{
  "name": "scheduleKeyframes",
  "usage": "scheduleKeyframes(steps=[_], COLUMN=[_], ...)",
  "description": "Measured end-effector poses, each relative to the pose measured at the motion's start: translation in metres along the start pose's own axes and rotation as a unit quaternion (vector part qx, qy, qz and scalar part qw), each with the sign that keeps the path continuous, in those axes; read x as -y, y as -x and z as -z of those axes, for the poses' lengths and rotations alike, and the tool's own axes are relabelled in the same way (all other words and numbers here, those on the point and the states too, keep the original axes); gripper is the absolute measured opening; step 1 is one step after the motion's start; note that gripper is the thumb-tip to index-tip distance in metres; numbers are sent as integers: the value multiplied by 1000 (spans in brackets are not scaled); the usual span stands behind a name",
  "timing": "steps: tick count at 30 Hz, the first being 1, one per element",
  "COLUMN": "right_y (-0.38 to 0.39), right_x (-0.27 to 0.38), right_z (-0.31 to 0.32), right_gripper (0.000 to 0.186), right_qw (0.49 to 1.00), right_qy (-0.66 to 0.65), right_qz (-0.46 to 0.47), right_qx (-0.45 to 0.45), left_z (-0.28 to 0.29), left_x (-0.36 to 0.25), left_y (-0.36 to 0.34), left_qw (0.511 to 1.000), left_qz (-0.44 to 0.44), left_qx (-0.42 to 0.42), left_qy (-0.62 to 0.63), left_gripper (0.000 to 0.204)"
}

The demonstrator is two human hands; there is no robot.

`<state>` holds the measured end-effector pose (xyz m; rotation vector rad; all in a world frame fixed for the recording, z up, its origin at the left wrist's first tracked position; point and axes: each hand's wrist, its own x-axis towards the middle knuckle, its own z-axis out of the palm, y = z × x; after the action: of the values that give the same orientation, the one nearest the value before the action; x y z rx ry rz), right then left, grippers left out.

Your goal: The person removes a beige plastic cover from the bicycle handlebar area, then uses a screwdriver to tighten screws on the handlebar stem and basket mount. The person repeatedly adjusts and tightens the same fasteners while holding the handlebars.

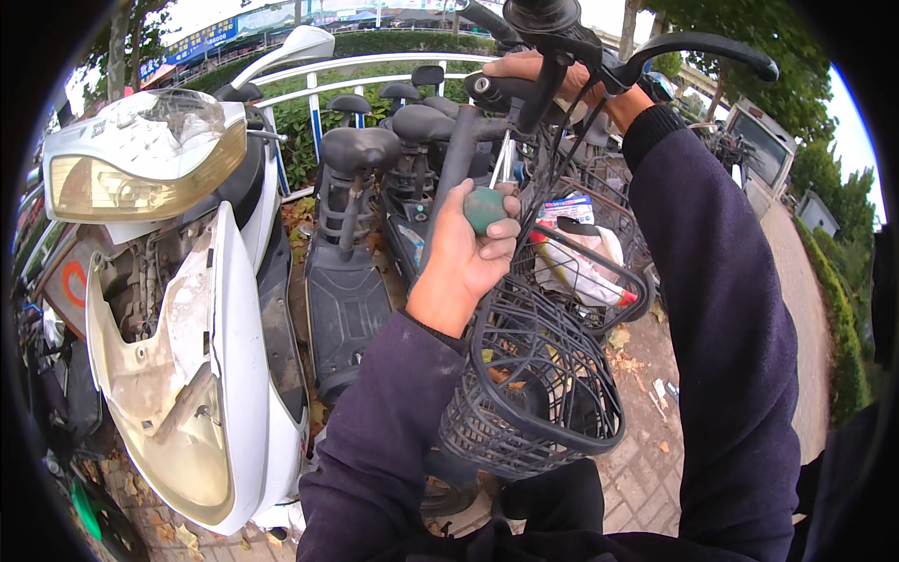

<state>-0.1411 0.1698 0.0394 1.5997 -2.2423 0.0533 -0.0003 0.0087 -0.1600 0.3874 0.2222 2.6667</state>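
My left hand (461, 258) is closed round the green, ball-shaped handle of a screwdriver (485, 210). Its thin metal shaft points up and away toward the handlebar stem of the bike in front of me. My right hand (562, 77) reaches behind the handlebar (552, 56) and grips a black part with a round key lock (483, 84). The stem and cables partly cover its fingers. Dark cables (560, 155) hang down between my hands. Below them sits a black wire basket (534, 393).
A white scooter (239, 375) with an opened front panel stands close on my left. More scooters with black seats (360, 148) line a white railing (314, 89). Another basket (632, 300) holding packaging is beyond. A brake lever (698, 45) juts out at top right. Leaves lie on the brick paving (646, 468).
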Motion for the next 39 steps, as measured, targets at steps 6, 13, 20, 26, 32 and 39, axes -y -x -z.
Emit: scheduleKeyframes(steps=[6,13,20,26,32,39], right_y=[5,1,2,7,9,8], right_x=[-4,-8,-15,-17,-22,-20], right_z=[-3,-10,-2,-2,0,0], right_gripper=[38,35,44,52,61,61], right_qw=[995,993,997,984,957,934], right_qy=[-19,-43,33,134,237,292], right_qz=[80,72,65,113,161,201], right_qx=[-56,-88,-26,-31,-38,-48], left_z=[2,12,-8,-9,-2,14], left_x=[20,24,26,10,23,26], left_y=[-14,-18,-7,-12,-24,-20], left_qw=[921,388,930,992,875,378], left_qz=[-235,-570,-252,-9,-247,-513], left_qx=[-144,-189,-187,-123,-243,-246], left_qy=[-274,-699,-190,-27,-339,-730], left_gripper=[38,37,37,49,54,42])
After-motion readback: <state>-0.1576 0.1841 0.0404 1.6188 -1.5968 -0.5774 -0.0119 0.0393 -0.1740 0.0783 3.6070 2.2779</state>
